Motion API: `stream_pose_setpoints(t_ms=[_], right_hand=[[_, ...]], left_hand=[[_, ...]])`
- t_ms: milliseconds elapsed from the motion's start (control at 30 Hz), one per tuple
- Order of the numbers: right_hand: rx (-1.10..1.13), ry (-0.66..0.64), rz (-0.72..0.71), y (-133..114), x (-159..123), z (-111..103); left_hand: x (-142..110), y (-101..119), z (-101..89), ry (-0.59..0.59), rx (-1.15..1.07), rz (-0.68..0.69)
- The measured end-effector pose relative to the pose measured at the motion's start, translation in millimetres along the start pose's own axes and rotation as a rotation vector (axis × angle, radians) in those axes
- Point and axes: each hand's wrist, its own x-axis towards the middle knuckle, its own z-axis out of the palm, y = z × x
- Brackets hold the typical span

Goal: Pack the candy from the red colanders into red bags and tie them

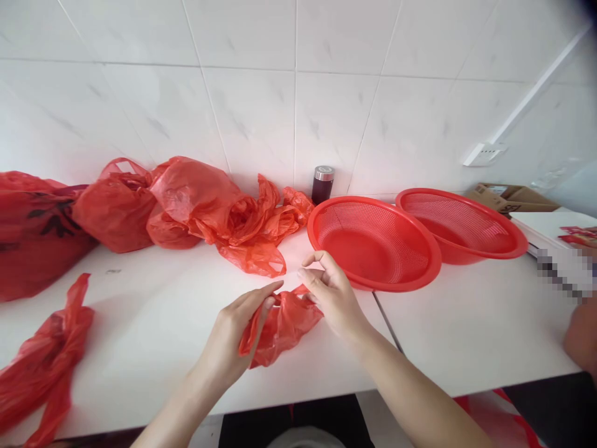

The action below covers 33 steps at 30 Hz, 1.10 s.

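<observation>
A small crumpled red plastic bag [286, 326] sits on the white table between my two hands. My left hand [240, 320] grips the bag's left side, with part of the film between thumb and fingers. On the other side, my right hand [330, 292] has curled fingers holding the bag's upper right edge; thumb and forefinger are slightly apart above it. What the bag contains, if anything, is hidden. Just beyond my right hand stands a red perforated plastic basket [368, 249].
Several filled red plastic bags [186, 186] line the tiled wall. Another red bag [56, 348] lies at the left. A dark thermos [323, 185] stands behind the baskets. At right are a second red basket [466, 227], a cardboard box [508, 199] and another person's arm [581, 336].
</observation>
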Motion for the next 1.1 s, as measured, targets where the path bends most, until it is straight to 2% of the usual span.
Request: stream_pose_setpoints(t_ms=[67, 167, 267, 333, 400, 467, 533, 633, 733, 800, 900, 1000, 1100], right_hand=[[-0.073, -0.002, 0.015, -3, -7, -10], [-0.197, 0.063, 0.061, 1, -21, -36], [-0.301, 0.112, 0.132, 13, -32, -62], [-0.362, 0.132, 0.135, 21, -36, -71], [-0.434, 0.14, 0.096, 27, -38, -69], [-0.51, 0.08, 0.108, 32, -39, -59], [-0.618, -0.012, 0.171, 39, -40, -46], [-0.815, -0.088, 0.19, 54, -39, -29], [-0.948, -0.09, 0.164, 69, -36, -22], [-0.987, -0.067, 0.16, 74, -34, -23], [-1.035, 0.0, 0.065, 77, -30, -29], [-1.073, 0.043, -0.003, 79, -25, -37], [-1.066, 0.054, 0.053, 85, -19, -43]], left_hand=[[-9, -15, -4.6, 0.047, 0.011, -0.133], [-30, -44, -12.1, 0.124, 0.056, -0.31], [-51, -61, -10.2, 0.144, 0.006, -0.388], [-58, -59, -2.1, 0.188, -0.067, -0.439], [-58, -49, 8.8, 0.302, -0.14, -0.535], [-54, -36, 20.2, 0.416, -0.208, -0.629], [-49, -27, 31.4, 0.467, -0.237, -0.659], [-47, -29, 46.4, 0.399, -0.184, -0.601], [-48, -49, 54.9, 0.347, -0.06, -0.481], [-47, -67, 55.2, 0.307, 0.06, -0.413], [-42, -89, 50.6, 0.181, 0.166, -0.402], [-33, -99, 46.1, 0.102, 0.178, -0.39], [-23, -104, 44.4, 0.059, 0.183, -0.377]])
